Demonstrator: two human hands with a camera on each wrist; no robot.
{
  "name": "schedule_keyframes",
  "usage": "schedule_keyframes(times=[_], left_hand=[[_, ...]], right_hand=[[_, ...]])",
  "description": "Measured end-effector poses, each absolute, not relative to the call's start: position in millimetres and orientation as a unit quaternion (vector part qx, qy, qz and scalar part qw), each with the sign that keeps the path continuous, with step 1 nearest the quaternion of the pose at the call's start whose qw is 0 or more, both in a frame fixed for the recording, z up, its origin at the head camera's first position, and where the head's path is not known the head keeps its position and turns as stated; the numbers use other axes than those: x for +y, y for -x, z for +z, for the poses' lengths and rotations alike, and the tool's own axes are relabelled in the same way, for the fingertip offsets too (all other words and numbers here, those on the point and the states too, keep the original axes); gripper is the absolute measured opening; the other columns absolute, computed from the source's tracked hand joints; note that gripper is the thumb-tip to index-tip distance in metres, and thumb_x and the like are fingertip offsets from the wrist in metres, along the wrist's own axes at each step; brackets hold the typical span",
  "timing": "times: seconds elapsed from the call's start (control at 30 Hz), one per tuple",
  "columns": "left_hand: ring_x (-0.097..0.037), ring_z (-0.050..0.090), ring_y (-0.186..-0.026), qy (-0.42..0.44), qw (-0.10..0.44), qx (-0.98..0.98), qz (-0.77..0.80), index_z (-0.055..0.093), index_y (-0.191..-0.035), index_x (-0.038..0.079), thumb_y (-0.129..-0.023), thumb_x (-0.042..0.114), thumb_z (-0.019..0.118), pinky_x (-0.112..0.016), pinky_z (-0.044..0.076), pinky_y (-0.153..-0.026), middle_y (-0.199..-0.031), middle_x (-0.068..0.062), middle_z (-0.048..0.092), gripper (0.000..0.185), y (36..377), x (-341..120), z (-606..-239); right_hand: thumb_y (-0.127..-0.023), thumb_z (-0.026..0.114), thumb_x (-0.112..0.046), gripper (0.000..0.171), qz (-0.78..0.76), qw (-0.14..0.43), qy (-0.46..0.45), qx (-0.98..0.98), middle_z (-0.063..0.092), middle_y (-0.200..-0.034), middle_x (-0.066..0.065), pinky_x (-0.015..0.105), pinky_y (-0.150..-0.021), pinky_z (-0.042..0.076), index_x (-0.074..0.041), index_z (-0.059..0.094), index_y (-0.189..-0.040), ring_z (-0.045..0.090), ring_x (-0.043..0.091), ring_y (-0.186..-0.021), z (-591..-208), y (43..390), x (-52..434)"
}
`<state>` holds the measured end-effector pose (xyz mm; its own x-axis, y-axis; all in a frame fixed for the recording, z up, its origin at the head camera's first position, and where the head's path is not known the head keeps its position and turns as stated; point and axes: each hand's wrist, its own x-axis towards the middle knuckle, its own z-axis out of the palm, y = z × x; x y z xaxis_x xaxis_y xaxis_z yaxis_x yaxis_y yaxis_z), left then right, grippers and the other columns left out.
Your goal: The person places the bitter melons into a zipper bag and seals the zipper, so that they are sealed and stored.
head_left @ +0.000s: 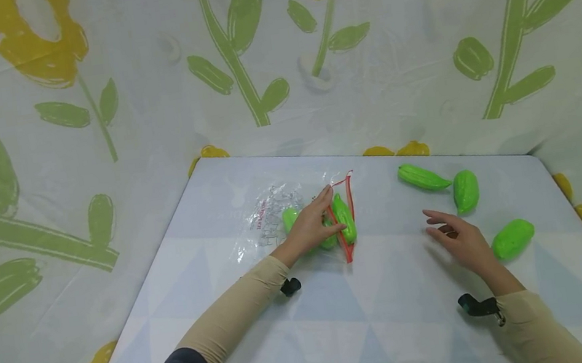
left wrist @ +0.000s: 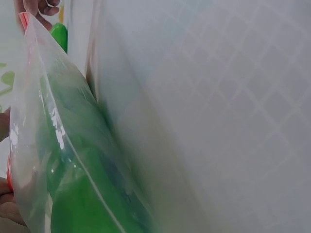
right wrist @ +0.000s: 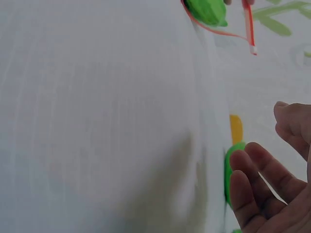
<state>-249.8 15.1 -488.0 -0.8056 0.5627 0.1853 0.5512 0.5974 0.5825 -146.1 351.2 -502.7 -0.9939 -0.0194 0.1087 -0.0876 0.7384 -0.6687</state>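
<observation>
A clear zip bag (head_left: pixel 252 221) with red zip edges lies at the middle left of the table in the head view. My left hand (head_left: pixel 311 225) holds it by its opening, the thumb and fingers at the red zip edge. Several bright green, elongated vegetable-like pieces are inside the bag; one of these green pieces (head_left: pixel 344 218) shows at the mouth. In the left wrist view the bag (left wrist: pixel 63 121) bulges over green shapes. My right hand (head_left: pixel 461 238) hovers over the table with nothing in it, fingers loosely bent and thumb apart, as the right wrist view shows too.
Three loose green pieces lie to the right: one with a pointed tip (head_left: pixel 421 177), a plumper one (head_left: pixel 466 190) beside it, and a rounded one (head_left: pixel 514 238) nearer the right wrist. A cloth with flower prints (head_left: pixel 398 67) hangs behind the pale table (head_left: pixel 401 327).
</observation>
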Motion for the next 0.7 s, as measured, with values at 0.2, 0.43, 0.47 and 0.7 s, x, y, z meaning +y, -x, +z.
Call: schedule_keyframes(times=[0.2,0.43,0.47,0.7], left_hand=[[-0.016,0.020,-0.139,-0.306,0.013,0.899,0.314,0.018,-0.149,0.011,-0.081,0.045,0.068,-0.032,0.028,-0.109,-0.155,0.005,0.009,0.091,250.3,15.9,-487.8],[-0.015,0.020,-0.139,-0.305,0.014,0.897,0.320,0.018,-0.149,0.010,-0.081,0.044,0.068,-0.032,0.030,-0.108,-0.155,0.008,0.007,0.091,249.6,14.9,-488.5],[-0.015,0.020,-0.139,-0.304,0.015,0.897,0.321,0.018,-0.149,0.010,-0.081,0.044,0.068,-0.032,0.030,-0.108,-0.155,0.008,0.007,0.091,249.5,14.8,-488.7],[-0.016,0.025,-0.138,-0.302,0.016,0.898,0.320,0.017,-0.149,0.013,-0.081,0.045,0.068,-0.033,0.034,-0.106,-0.155,0.007,0.009,0.091,250.0,15.2,-489.7]], right_hand=[[-0.093,0.054,-0.036,0.045,0.349,0.063,-0.022,-0.935,0.062,-0.116,0.009,0.011,-0.072,0.045,-0.023,0.049,-0.136,0.053,-0.006,-0.089,-501.7,138.5,366.4],[-0.094,0.052,-0.036,0.047,0.346,0.064,-0.007,-0.936,0.060,-0.118,0.012,0.007,-0.071,0.043,-0.023,0.046,-0.138,0.047,-0.013,-0.090,-491.9,129.4,379.5],[-0.094,0.052,-0.036,0.047,0.346,0.064,-0.005,-0.936,0.060,-0.118,0.013,0.007,-0.071,0.043,-0.022,0.046,-0.138,0.050,-0.008,-0.092,-489.8,127.7,381.2],[-0.094,0.050,-0.040,0.051,0.334,0.058,0.033,-0.940,0.056,-0.122,0.018,0.011,-0.068,0.044,-0.017,0.044,-0.140,0.057,0.035,-0.103,-478.3,116.9,394.2]])
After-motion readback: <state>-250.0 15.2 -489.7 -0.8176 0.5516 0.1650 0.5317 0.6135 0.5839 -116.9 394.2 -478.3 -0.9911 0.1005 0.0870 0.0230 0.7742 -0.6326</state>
